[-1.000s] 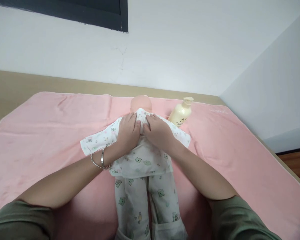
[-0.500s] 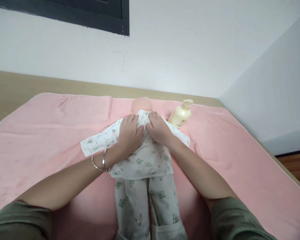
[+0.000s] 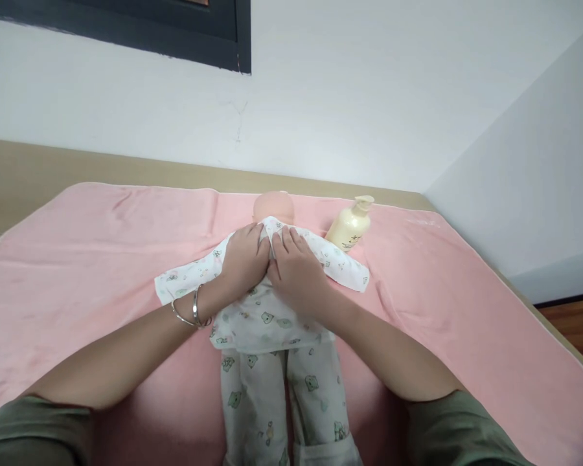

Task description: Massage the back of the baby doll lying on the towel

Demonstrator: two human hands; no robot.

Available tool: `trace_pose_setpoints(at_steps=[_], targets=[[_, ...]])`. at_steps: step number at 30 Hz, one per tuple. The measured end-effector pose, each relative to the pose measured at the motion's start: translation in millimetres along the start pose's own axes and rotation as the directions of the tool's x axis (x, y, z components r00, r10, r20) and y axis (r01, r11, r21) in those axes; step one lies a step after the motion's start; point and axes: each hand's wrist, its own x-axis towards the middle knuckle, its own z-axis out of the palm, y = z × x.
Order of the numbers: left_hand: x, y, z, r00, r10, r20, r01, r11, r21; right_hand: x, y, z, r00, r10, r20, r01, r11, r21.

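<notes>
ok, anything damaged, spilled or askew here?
Thin cracks mark the white wall below the corner of the dark frame, breaking an otherwise smooth surface. The pump bottle leans rightward in view, maybe just lens angle. No spill shows on the pink cloth; the visible parts of the patterned top look undamaged.

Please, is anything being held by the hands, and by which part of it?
The left hand and right hand lie on the upper part of the shirt, near the doll's head. Whether the fingers pinch cloth cannot be told.
</notes>
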Motion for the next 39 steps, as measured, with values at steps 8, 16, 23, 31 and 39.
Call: trace_pose_setpoints(at_steps=[8,16,23,31,39], targets=[[-38,27,1.7,0.980,0.192,-0.050,-0.183,0.972,0.149,31,37,3,0.983,0.175,0.056,-0.181,0.977,0.116],[2,2,-8.8,0.997,-0.006,0.074,0.004,1.000,0.029,-2,-1,-2,0.998,0.061,-0.022,-0.062,0.997,-0.046],[-13,9,-2.9,0.990,0.138,0.009,-0.137,0.969,0.208,15,18,-2,0.993,0.106,0.052,-0.109,0.992,0.063],[-36,27,-0.1,0.987,0.160,-0.029,-0.156,0.982,0.105,33,37,-1,0.989,0.141,0.053,-0.145,0.986,0.078],[0,7,-6.5,1.000,-0.015,0.011,0.014,0.999,0.049,7,7,-5,0.998,0.066,-0.014,-0.067,0.997,-0.039]])
